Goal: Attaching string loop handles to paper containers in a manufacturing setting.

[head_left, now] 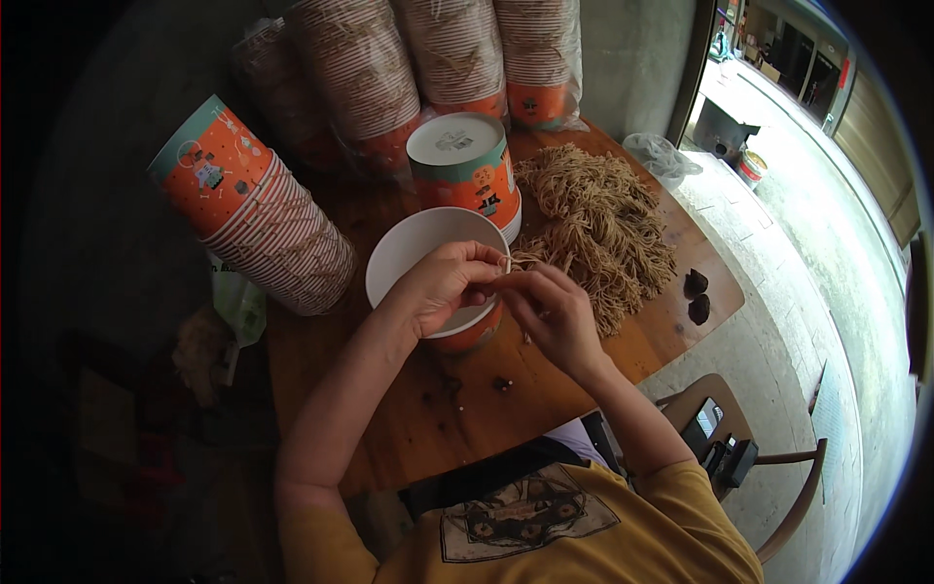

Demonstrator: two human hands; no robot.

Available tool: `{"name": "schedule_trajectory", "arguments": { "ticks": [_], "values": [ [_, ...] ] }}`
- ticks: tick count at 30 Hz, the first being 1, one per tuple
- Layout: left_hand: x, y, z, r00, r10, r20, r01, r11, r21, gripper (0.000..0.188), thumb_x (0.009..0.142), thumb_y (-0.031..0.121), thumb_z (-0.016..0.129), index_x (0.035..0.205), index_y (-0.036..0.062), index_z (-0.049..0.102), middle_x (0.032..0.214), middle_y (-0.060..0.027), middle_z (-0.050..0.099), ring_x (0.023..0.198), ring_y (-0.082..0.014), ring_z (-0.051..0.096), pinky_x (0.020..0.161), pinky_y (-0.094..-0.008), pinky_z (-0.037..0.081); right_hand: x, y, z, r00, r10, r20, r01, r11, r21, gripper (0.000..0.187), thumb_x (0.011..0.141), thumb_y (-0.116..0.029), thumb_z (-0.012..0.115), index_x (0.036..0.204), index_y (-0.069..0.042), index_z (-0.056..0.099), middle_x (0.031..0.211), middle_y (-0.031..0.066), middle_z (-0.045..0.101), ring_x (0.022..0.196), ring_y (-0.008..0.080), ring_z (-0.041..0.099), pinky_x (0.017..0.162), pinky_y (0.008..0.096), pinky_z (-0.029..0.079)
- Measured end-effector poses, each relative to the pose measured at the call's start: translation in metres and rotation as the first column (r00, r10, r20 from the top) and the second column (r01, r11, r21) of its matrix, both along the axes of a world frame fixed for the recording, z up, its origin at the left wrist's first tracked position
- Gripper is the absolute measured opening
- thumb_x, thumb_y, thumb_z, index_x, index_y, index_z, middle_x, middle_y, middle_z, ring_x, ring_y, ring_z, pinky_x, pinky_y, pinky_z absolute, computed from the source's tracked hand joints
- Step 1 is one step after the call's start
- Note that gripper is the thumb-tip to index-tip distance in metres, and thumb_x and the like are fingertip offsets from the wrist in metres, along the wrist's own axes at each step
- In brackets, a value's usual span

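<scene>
A white-lined paper bucket (409,234) with an orange outside stands on the wooden table in front of me. At its right rim, my left hand (449,284) is closed in a pinch on a thin tan cord (520,261). My right hand (556,316) meets it there, thumb and fingers pinched together on the same cord. Exactly how the cord passes between the fingertips is hidden. Just beyond my right hand lies a big heap of tan cords (603,224). Behind the bucket stands an orange and green paper bucket (457,175) with its white base up.
A leaning stack of nested paper buckets (277,234) is at the left. Tall bagged stacks (452,58) line the back wall. Two dark lumps (697,297) and a clear plastic bag (662,158) lie near the table's right edge. A chair (725,419) holds a phone (708,417).
</scene>
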State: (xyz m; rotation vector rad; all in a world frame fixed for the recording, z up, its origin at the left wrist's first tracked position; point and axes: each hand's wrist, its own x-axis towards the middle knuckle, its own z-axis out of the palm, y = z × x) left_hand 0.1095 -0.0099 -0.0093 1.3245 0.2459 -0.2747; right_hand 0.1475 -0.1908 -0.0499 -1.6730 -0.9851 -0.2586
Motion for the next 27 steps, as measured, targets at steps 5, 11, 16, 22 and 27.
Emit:
{"name": "schedule_trajectory", "arguments": {
  "ticks": [5, 11, 16, 22, 27],
  "values": [
    [-0.003, -0.006, 0.006, 0.996, 0.009, 0.085, -0.008, 1.0, -0.008, 0.012, 0.087, 0.002, 0.057, 0.099, 0.0019, 0.056, 0.091, -0.0043, 0.058, 0.078, -0.0098, 0.056, 0.069, -0.0231, 0.046, 0.021, -0.002, 0.014, 0.992, -0.036, 0.123, 0.038, 0.999, -0.021, 0.02, 0.08, -0.006, 0.063, 0.1, -0.004, 0.061, 0.101, 0.0095, 0.056, 0.097, 0.0281, 0.053, 0.084, 0.0378, 0.045],
    [-0.003, -0.003, 0.005, 0.996, 0.008, 0.093, -0.006, 1.0, -0.018, 0.013, 0.082, -0.002, 0.057, 0.094, 0.0024, 0.053, 0.086, -0.0033, 0.055, 0.076, -0.0111, 0.055, 0.069, -0.0228, 0.047, 0.038, 0.002, 0.003, 0.975, 0.1, 0.2, -0.085, 0.993, -0.081, 0.015, 0.082, -0.006, 0.059, 0.096, -0.001, 0.058, 0.101, 0.0096, 0.056, 0.091, 0.0217, 0.057, 0.08, 0.0325, 0.048],
    [-0.008, -0.002, 0.007, 0.991, -0.057, 0.124, 0.055, 0.998, 0.026, 0.017, 0.079, -0.004, 0.057, 0.093, 0.0041, 0.052, 0.087, -0.0023, 0.053, 0.079, -0.0103, 0.053, 0.07, -0.0233, 0.047, 0.03, 0.002, 0.001, 0.895, 0.289, -0.341, -0.256, 0.957, 0.138, 0.013, 0.083, -0.006, 0.057, 0.094, -0.001, 0.054, 0.095, 0.0043, 0.054, 0.085, 0.01, 0.054, 0.073, 0.0246, 0.047],
    [-0.01, -0.009, 0.01, 0.971, -0.095, 0.22, 0.032, 0.961, 0.275, 0.021, 0.08, -0.006, 0.057, 0.093, 0.0077, 0.049, 0.091, -0.0003, 0.049, 0.083, -0.008, 0.052, 0.075, -0.0217, 0.045, 0.029, -0.003, -0.003, 0.826, 0.294, -0.481, -0.302, 0.951, 0.063, 0.019, 0.085, -0.008, 0.058, 0.102, -0.002, 0.053, 0.084, -0.001, 0.053, 0.077, 0.0043, 0.051, 0.063, 0.02, 0.043],
    [-0.01, -0.01, 0.005, 0.924, -0.122, 0.363, -0.102, 0.837, 0.538, 0.032, 0.081, -0.007, 0.056, 0.105, 0.0073, 0.041, 0.091, -0.0001, 0.048, 0.082, -0.0075, 0.051, 0.074, -0.0238, 0.047, 0.02, 0.0, 0.008, 0.928, 0.136, -0.348, -0.197, 0.969, -0.146, 0.017, 0.085, -0.012, 0.064, 0.099, -0.003, 0.058, 0.07, -0.0025, 0.056, 0.064, 0.0038, 0.051, 0.057, 0.0219, 0.043]
  ]
}}
